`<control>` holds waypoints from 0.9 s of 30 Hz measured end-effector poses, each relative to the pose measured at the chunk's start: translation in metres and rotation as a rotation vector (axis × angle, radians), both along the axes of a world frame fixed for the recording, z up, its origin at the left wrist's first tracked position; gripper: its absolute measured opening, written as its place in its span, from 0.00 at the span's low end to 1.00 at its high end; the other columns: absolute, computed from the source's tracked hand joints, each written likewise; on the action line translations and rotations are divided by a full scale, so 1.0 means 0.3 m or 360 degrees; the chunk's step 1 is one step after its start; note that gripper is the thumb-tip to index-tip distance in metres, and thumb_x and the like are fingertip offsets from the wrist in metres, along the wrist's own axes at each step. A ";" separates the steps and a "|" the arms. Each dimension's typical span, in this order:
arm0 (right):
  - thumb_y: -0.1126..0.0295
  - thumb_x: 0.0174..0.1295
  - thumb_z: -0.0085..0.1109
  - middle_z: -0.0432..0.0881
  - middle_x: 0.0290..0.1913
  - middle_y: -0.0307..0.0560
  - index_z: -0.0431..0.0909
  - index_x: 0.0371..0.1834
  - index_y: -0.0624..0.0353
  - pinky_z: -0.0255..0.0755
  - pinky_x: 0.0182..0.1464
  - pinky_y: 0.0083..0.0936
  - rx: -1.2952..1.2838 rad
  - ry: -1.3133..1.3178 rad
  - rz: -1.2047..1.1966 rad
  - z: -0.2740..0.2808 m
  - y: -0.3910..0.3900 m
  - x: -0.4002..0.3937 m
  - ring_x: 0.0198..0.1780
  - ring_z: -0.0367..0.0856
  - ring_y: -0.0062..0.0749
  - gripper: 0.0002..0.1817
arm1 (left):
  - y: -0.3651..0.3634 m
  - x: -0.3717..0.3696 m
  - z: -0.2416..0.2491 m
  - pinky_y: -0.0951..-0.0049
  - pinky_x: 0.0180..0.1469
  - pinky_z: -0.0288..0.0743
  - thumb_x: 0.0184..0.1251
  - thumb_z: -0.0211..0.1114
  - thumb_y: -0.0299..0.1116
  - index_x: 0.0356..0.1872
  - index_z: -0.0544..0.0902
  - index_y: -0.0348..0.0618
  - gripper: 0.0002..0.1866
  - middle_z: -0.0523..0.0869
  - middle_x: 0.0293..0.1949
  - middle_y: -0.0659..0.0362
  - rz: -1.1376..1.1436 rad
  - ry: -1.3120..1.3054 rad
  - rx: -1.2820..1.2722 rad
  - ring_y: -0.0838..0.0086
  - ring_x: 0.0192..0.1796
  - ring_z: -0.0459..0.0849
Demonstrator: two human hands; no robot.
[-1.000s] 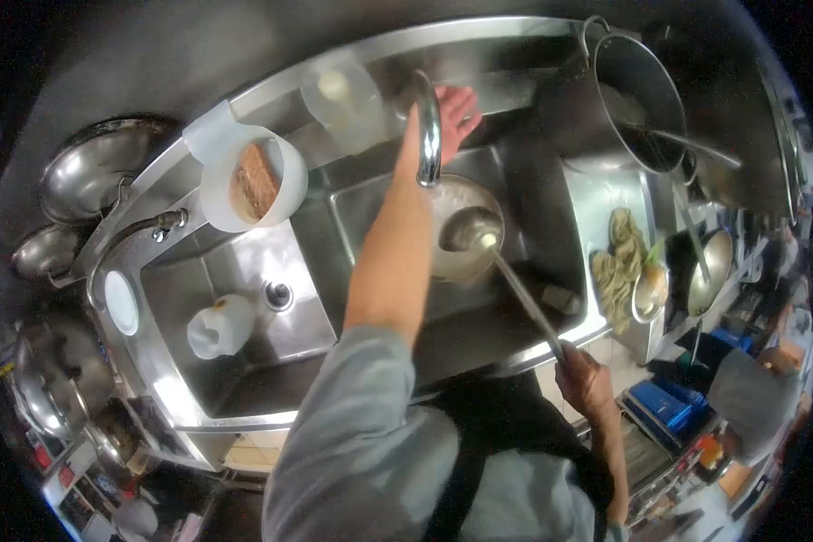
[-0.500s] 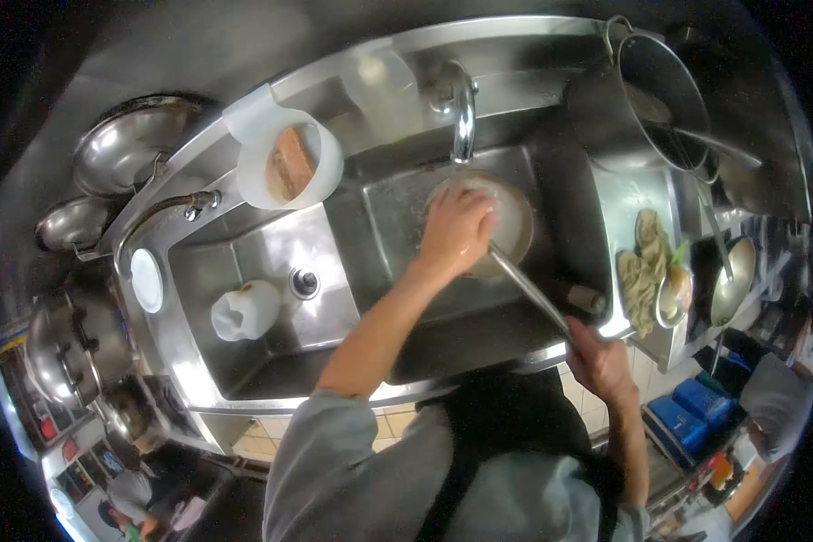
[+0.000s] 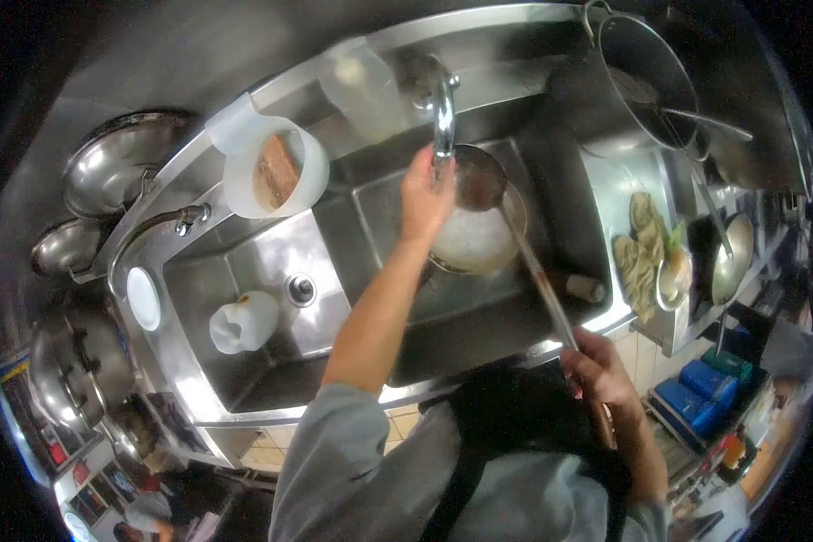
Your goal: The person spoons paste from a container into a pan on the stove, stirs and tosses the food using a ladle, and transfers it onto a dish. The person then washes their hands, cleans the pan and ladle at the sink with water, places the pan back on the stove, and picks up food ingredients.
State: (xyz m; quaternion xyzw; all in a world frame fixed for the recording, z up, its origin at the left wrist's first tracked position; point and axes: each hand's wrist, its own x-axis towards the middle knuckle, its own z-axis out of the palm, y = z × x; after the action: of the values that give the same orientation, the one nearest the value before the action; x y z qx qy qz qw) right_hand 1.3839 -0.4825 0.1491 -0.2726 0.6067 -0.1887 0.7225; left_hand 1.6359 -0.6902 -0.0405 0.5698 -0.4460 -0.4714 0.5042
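My right hand (image 3: pixel 598 369) is wrapped round the long handle of a ladle (image 3: pixel 544 287). The ladle's dark round bowl (image 3: pixel 479 179) is close to the tap, over the far edge of a round pan (image 3: pixel 474 242) with cloudy liquid, standing in the right sink basin. At the end of the chrome tap (image 3: pixel 443 117) is my left hand (image 3: pixel 427 200), just left of the ladle's bowl. The spout partly covers its fingers, so whether they grip anything cannot be made out.
A white tub (image 3: pixel 312 176) holding a brown block stands on the sink's back ledge. A cut white jug (image 3: pixel 246 323) lies in the left basin. Right of the sink are a crumpled cloth (image 3: pixel 641 257) and a large pot (image 3: pixel 596 108). Woks hang at left.
My left hand has moved up from inside the pan to the tap's end. The ladle's bowl now shows beside it. The whole view has shifted slightly.
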 end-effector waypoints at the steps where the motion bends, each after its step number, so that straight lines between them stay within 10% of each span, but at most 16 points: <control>1: 0.68 0.67 0.58 0.74 0.25 0.38 0.74 0.59 0.68 0.64 0.19 0.19 -0.0002 0.0002 -0.0008 0.010 -0.013 0.016 0.19 0.71 0.20 0.20 | 0.006 -0.013 0.020 0.62 0.61 0.73 0.73 0.62 0.37 0.56 0.80 0.35 0.18 0.83 0.56 0.46 0.0105 -0.0235 -0.0302 0.55 0.58 0.82; 5: 0.70 0.65 0.55 0.72 0.23 0.38 0.72 0.60 0.69 0.61 0.15 0.18 0.0282 -0.0380 -0.0269 0.039 -0.040 0.073 0.14 0.66 0.19 0.22 | 0.026 0.056 0.019 0.57 0.59 0.73 0.69 0.62 0.31 0.55 0.81 0.42 0.15 0.83 0.53 0.49 -0.0424 -0.1246 -0.0920 0.52 0.55 0.81; 8: 0.71 0.64 0.56 0.70 0.22 0.37 0.70 0.62 0.69 0.60 0.15 0.18 0.0509 -0.0738 -0.0415 0.042 -0.048 0.095 0.13 0.65 0.18 0.23 | 0.048 0.083 0.028 0.55 0.55 0.75 0.67 0.64 0.30 0.51 0.80 0.42 0.13 0.83 0.53 0.50 -0.0589 -0.1524 -0.0638 0.51 0.53 0.82; 13: 0.76 0.63 0.55 0.69 0.22 0.36 0.68 0.57 0.65 0.62 0.15 0.18 0.0482 -0.0613 -0.0164 0.046 -0.080 0.158 0.13 0.65 0.20 0.18 | 0.059 0.019 0.037 0.52 0.57 0.74 0.70 0.62 0.38 0.52 0.80 0.42 0.15 0.84 0.52 0.50 -0.0336 -0.1399 -0.0369 0.48 0.52 0.81; 15: 0.77 0.62 0.57 0.67 0.21 0.36 0.69 0.55 0.65 0.60 0.14 0.18 0.0480 -0.0544 -0.0155 0.074 -0.092 0.141 0.12 0.64 0.21 0.18 | 0.055 0.021 0.046 0.50 0.54 0.75 0.70 0.62 0.39 0.53 0.79 0.46 0.15 0.83 0.52 0.49 -0.0934 -0.1158 0.0169 0.48 0.51 0.82; 21: 0.76 0.62 0.58 0.70 0.22 0.38 0.69 0.54 0.64 0.65 0.16 0.19 0.0309 -0.0429 0.0027 0.065 -0.100 0.103 0.15 0.69 0.22 0.17 | 0.055 0.000 0.011 0.50 0.44 0.80 0.65 0.64 0.43 0.42 0.83 0.47 0.13 0.87 0.45 0.49 -0.0361 -0.1551 -0.0363 0.52 0.46 0.86; 27: 0.76 0.63 0.57 0.72 0.24 0.39 0.70 0.54 0.63 0.67 0.16 0.20 0.0193 -0.0155 0.0104 0.092 -0.090 0.052 0.17 0.70 0.22 0.16 | 0.122 0.044 0.073 0.61 0.42 0.79 0.65 0.66 0.45 0.37 0.85 0.43 0.15 0.88 0.31 0.48 -0.0032 -0.0816 0.0611 0.56 0.33 0.87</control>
State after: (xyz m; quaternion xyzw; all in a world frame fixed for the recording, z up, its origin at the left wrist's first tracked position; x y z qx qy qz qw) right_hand 1.3995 -0.5094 0.1767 -0.2386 0.5718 -0.1410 0.7722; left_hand 1.6492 -0.6534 -0.0185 0.7503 -0.4669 -0.3929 0.2542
